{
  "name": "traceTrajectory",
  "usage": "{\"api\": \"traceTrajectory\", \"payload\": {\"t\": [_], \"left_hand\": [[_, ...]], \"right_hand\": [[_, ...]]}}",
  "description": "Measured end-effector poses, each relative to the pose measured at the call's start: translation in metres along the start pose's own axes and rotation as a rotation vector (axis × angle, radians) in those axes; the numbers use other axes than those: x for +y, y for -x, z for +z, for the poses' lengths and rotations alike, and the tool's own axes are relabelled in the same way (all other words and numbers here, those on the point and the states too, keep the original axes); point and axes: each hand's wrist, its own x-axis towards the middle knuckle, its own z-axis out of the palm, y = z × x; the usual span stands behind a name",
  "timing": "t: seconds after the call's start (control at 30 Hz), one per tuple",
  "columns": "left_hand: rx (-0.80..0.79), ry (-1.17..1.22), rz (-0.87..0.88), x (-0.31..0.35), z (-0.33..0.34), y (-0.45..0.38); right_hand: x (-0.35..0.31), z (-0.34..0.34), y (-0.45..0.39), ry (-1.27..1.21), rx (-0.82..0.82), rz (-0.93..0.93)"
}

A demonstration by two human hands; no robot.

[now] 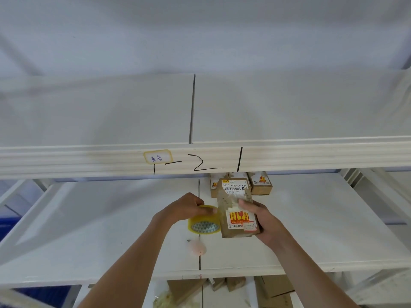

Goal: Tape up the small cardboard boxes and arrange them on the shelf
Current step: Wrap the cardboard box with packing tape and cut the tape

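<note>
My right hand (264,221) grips a small cardboard box (238,210) with a white shipping label and a red fragile sticker, holding it above the white middle shelf (111,236). My left hand (189,207) grips the top of a yellow tape roll (203,225) just left of the box, thumb and fingers pinched at the box's left edge. Three more small cardboard boxes (260,183) stand in a row at the back of the same shelf, partly hidden behind the held box.
A pink object (196,247) lies on the shelf in front of the tape roll. The upper shelf's front rail (311,156) carries a yellow label and black marks. Flattened cardboard (273,290) lies on the lower level. Blue bins (9,221) sit at left.
</note>
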Motion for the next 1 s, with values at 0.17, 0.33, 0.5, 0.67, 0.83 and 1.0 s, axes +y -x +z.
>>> {"api": "traceTrajectory", "payload": {"t": [0.17,0.33,0.5,0.67,0.83,1.0], "left_hand": [[-0.037,0.084,0.024,0.009,0.003,0.004],[-0.181,0.203,0.065,0.013,-0.004,0.016],[-0.23,0.304,0.132,0.017,-0.006,0.021],[-0.091,0.176,0.085,0.017,-0.004,0.017],[-0.03,0.109,0.072,0.022,-0.004,0.013],[-0.047,-0.006,0.071,0.025,-0.002,0.009]], "right_hand": [[0.0,0.007,0.002,-0.069,0.024,0.021],[0.0,0.008,0.001,-0.135,0.003,0.056],[-0.004,0.01,-0.004,-0.111,-0.022,0.082],[-0.004,0.008,-0.009,0.283,0.099,0.073],[-0.007,0.029,-0.003,0.598,0.097,0.113],[-0.003,0.034,-0.01,0.524,0.173,0.14]]}}
